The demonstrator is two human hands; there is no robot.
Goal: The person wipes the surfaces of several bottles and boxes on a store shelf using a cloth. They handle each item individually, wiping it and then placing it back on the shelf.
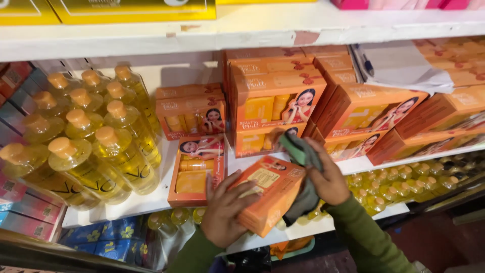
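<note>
— Shelving first: what fills it?

— A white shelf [252, 28] runs across the top, with yellow boxes [131, 9] sitting on it. On the board below, orange gift boxes [275, 93] are stacked in the middle and lean in rows to the right, with a bundle of white papers [404, 65] lying across them. On the left stands a cluster of yellow oil bottles [101, 146] with tan caps, tilted toward the camera.

— And lower down?

— One orange box with a clear window [194, 172] lies flat on the board, just beside the bottles. Under the board are blue boxes [103, 235] on the left and rows of small yellow bottles [399, 187] on the right.

— What do the hands hold?

— An orange box [270, 199] is held in front of the shelf edge, tilted, between both hands. The left hand [225, 212] grips its near left side, fingers curled over the top face, thumb side underneath.

— The right one?

— The right hand [331, 177] is closed around a grey-green cloth [305, 174], pressing it against the box's right end; the cloth hangs down behind the box. Both sleeves are olive green.

— Is the box touching the shelf?

— Cannot tell; it appears to be held clear of the board.
</note>
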